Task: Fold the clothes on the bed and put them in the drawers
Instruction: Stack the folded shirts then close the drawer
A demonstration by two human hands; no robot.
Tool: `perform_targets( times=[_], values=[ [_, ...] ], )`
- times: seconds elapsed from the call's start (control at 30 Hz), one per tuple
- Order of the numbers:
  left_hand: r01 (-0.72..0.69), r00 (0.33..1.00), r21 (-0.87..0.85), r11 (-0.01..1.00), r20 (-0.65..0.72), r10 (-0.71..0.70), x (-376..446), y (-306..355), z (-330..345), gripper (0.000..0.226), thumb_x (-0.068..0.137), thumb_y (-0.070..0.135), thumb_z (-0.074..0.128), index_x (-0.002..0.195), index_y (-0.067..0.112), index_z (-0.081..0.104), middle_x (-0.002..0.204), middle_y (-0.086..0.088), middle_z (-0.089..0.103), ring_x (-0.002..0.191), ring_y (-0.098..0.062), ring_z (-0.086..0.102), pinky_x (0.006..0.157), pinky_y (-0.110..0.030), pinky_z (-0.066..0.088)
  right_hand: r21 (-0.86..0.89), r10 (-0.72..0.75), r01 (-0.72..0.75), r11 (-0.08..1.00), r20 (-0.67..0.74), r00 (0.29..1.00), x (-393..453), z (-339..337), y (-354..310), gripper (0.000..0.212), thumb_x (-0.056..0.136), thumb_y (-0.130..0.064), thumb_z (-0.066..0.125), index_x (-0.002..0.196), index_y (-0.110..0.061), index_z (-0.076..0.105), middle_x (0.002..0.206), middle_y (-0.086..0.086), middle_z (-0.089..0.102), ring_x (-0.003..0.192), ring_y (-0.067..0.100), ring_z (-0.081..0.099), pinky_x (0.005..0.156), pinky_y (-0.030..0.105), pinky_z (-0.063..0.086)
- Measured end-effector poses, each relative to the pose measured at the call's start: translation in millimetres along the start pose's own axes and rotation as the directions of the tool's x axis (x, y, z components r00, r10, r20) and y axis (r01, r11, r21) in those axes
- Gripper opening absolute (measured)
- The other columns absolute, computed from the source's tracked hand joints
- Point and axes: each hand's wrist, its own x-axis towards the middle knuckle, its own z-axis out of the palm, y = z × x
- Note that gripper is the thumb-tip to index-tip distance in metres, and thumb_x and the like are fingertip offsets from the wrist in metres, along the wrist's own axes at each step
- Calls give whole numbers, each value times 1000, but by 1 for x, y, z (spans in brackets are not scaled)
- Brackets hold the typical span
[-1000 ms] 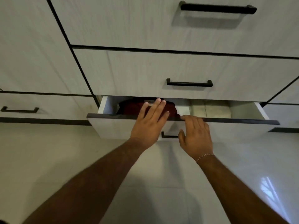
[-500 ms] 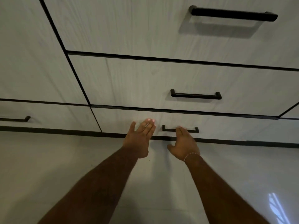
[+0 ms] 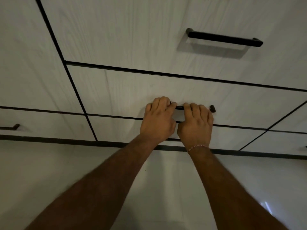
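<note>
Right now both hands sit side by side at the centre of the frame, each with its fingers curled over the black bar handle of the middle drawer, so each grip is clamped on that handle; the left hand covers the bar's left end and the right hand covers most of its right part, leaving only the right post of the handle showing just beyond the little finger. A thin red-and-white thread bracelet circles the right wrist. The two hands nearly touch at the thumbs. The middle drawer's front sits flush with the pale wood-grain fronts around it, and the bottom drawer below it, partly hidden behind the hands, is also closed. Above, in the upper right of the frame, a larger front carries a long black handle that throws a shadow below it. At the left edge a short piece of another black handle shows on a neighbouring front. A dark plinth strip runs across under the fronts, and beneath it lies the pale glossy floor, with a bright reflection at the lower right. No clothes are visible, and the bed is out of view
</note>
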Motion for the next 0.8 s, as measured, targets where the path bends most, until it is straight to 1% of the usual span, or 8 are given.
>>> perform_targets(
  times=[0.2, 0.27, 0.4, 0.5, 0.57, 0.63, 0.7, 0.8],
  values=[
    [99, 973, 8, 995, 207, -98, 3, 14, -29, 50, 83, 22, 65, 133, 21, 66, 125, -5, 54, 119, -28, 48, 98, -43, 37, 7, 55, -61, 998, 337, 940, 6, -44, -11, 47, 99, -31, 55, 143, -15, 55, 137, 6, 59, 129, 27, 47, 104, 39, 38],
    [135, 940, 30, 990, 312, -137, -6, 31, -54, 49, 82, 26, 66, 131, 22, 65, 126, -5, 51, 121, -28, 44, 100, -44, 35, -7, 64, -69, 998, 491, 869, 2, -75, -15, 52, 100, -39, 52, 148, -17, 50, 144, 5, 54, 133, 27, 42, 106, 39, 39],
    [89, 836, 76, 993, 536, -116, -41, 65, -114, 55, 79, 30, 66, 132, 25, 57, 131, -5, 48, 123, -30, 42, 103, -48, 36, -47, 88, -77, 996, 728, 680, -19, -144, -21, 62, 90, -32, 56, 150, -21, 45, 149, 4, 47, 137, 27, 38, 112, 41, 38],
    [1, 806, 26, 1000, 592, -17, -66, 81, -164, 59, 78, 28, 57, 136, 24, 52, 128, -5, 55, 118, -29, 50, 101, -47, 39, -51, 135, -142, 989, 724, 677, -42, -199, -25, 63, 86, -28, 58, 147, -21, 48, 147, 7, 49, 137, 27, 41, 116, 43, 36],
    [-3, 797, 31, 1000, 603, -16, -83, 92, -202, 76, 74, 27, 66, 146, 24, 44, 139, -5, 59, 127, -28, 55, 113, -50, 39, -42, 185, -219, 975, 704, 686, -63, -240, -24, 74, 82, -22, 63, 152, -20, 41, 155, 10, 43, 145, 29, 36, 120, 47, 35],
    [53, 767, 68, 996, 636, -84, -103, 107, -234, 98, 67, 26, 72, 157, 23, 34, 153, -5, 51, 141, -27, 43, 121, -54, 25, -46, 210, -255, 966, 719, 663, -92, -280, -27, 98, 74, -19, 68, 162, -21, 22, 166, 13, 28, 156, 32, 19, 124, 52, 26],
    [140, 764, 93, 986, 623, -168, -118, 119, -252, 100, 71, 26, 60, 163, 22, 21, 166, -9, 32, 152, -28, 27, 125, -55, 8, -40, 214, -268, 963, 717, 663, -108, -301, -27, 115, 70, -21, 69, 165, -22, 5, 172, 13, 11, 160, 31, 2, 127, 51, 10],
    [187, 697, 165, 968, 673, -249, -115, 130, -264, 96, 80, 29, 50, 166, 25, 8, 174, -4, 14, 161, -24, 1, 126, -54, -6, -23, 178, -243, 970, 747, 640, -111, -314, -20, 117, 77, -24, 62, 162, -24, -17, 173, 8, -10, 158, 25, -18, 127, 45, -10]
  ],
)
